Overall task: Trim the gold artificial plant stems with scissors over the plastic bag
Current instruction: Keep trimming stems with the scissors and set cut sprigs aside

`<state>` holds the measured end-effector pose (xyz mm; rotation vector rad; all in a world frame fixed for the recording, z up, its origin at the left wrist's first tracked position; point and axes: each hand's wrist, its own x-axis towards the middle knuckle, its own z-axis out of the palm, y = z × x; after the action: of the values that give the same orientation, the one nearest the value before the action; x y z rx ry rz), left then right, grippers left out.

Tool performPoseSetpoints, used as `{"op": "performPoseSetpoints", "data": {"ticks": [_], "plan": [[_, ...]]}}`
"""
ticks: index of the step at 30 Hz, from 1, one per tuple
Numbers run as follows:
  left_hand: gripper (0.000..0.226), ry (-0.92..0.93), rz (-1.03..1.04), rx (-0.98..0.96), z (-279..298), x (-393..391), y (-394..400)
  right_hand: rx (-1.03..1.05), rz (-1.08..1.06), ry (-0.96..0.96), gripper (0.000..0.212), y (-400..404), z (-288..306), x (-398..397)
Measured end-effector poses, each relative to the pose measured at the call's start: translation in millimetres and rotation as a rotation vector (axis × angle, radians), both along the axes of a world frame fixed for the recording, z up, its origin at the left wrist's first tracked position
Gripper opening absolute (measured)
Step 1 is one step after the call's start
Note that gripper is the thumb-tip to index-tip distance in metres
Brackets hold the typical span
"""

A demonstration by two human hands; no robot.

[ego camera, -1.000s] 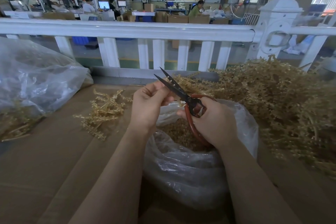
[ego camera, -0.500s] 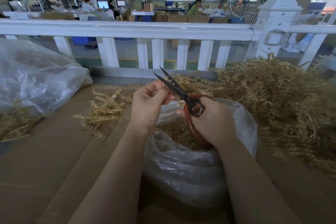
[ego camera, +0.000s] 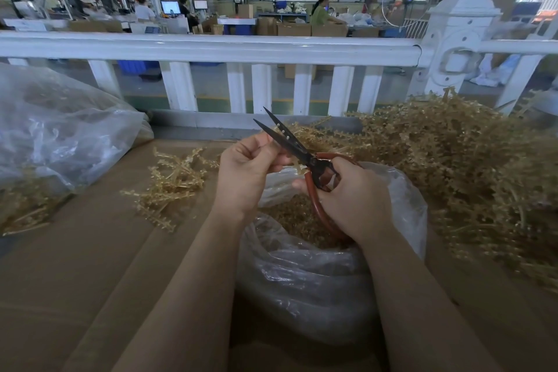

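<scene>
Over plastic bag (ego camera: 317,287), hands (ego camera: 353,199) work open scissors (ego camera: 290,145).

The right hand (ego camera: 351,196) grips the red-handled scissors (ego camera: 302,154), blades parted and pointing up and away. The left hand (ego camera: 247,169) pinches a small gold stem (ego camera: 297,167) by the blades. Beneath both hands sits an open plastic bag (ego camera: 317,281) of trimmings. A big heap of gold stems (ego camera: 459,166) lies right of the right hand; a smaller bunch (ego camera: 172,181) lies left of the left hand.

Left hand (ego camera: 246,174) raised, fingers (ego camera: 271,157) pinched together, right hand (ego camera: 354,195) curled in a grip, forearms converging
</scene>
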<state>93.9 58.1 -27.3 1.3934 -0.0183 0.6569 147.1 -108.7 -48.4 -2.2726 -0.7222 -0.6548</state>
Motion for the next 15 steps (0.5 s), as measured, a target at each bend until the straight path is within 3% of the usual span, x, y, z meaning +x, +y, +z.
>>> {"op": "performPoseSetpoints", "data": {"ticks": [6, 11, 15], "plan": [[0.017, -0.015, -0.011, 0.008, -0.1, -0.2, 0.7, 0.031, 0.023, 0.046, 0.047, 0.5, 0.0, 0.0], [0.025, -0.004, -0.002, 0.083, 1.7, -0.8, -3.1, 0.017, -0.005, 0.024, 0.060, -0.1, -0.1, 1.6], [0.017, 0.000, -0.012, 0.083, 3.0, -2.7, -4.0, 0.009, -0.014, 0.019, 0.062, -1.3, 0.0, 2.2]]}}
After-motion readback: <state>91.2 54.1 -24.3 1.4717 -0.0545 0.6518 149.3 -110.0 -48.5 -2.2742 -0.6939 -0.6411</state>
